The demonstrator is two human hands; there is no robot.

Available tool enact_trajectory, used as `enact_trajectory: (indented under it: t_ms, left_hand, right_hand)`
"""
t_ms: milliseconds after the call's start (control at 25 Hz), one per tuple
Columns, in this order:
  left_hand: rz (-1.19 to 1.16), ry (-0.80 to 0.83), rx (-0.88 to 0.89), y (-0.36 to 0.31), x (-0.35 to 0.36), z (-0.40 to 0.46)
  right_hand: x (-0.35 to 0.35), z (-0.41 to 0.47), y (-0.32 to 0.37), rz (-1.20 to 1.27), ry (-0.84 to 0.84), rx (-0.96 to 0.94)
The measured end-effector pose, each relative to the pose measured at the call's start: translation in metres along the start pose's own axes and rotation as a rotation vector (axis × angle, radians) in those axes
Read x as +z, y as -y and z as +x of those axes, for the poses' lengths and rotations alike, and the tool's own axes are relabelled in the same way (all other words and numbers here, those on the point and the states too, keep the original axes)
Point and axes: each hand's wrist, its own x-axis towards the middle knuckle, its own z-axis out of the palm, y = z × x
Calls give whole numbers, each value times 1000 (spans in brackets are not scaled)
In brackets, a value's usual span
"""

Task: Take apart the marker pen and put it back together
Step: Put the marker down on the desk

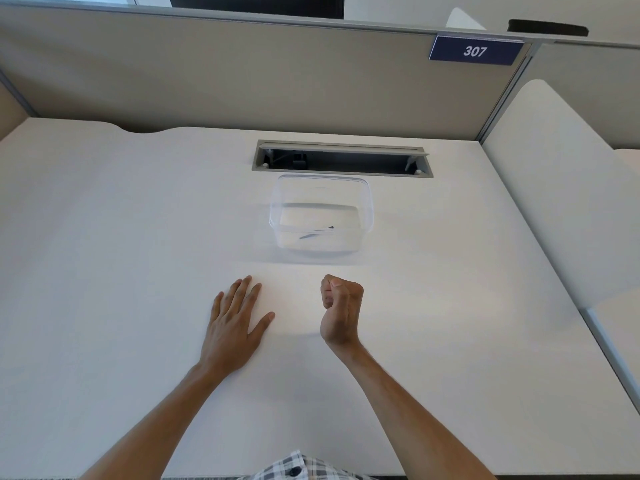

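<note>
A marker pen with a white barrel and dark ends lies inside a clear plastic container on the white desk, just beyond my hands. My left hand rests flat on the desk, palm down, fingers spread, holding nothing. My right hand stands on its edge to the right of it, curled into a loose fist; nothing shows in it. Both hands are short of the container and apart from it.
A grey cable slot with an open flap is set into the desk behind the container. A beige partition with a blue "307" sign closes the back. A white side panel bounds the right.
</note>
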Motion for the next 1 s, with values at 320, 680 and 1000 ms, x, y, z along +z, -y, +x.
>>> enact_trajectory:
  t_ms: [320,680,1000]
  left_hand:
    - [-1,4,-3,0,0,0]
    - [-6,7,-4,0,-1,0]
    - [3,6,-6,-1,-2,0]
  right_hand:
    - [0,-1,-1,-2,1,-9]
    - [0,-1,2,20,-15,35]
    - [-10,-3,2,-44,40,-34]
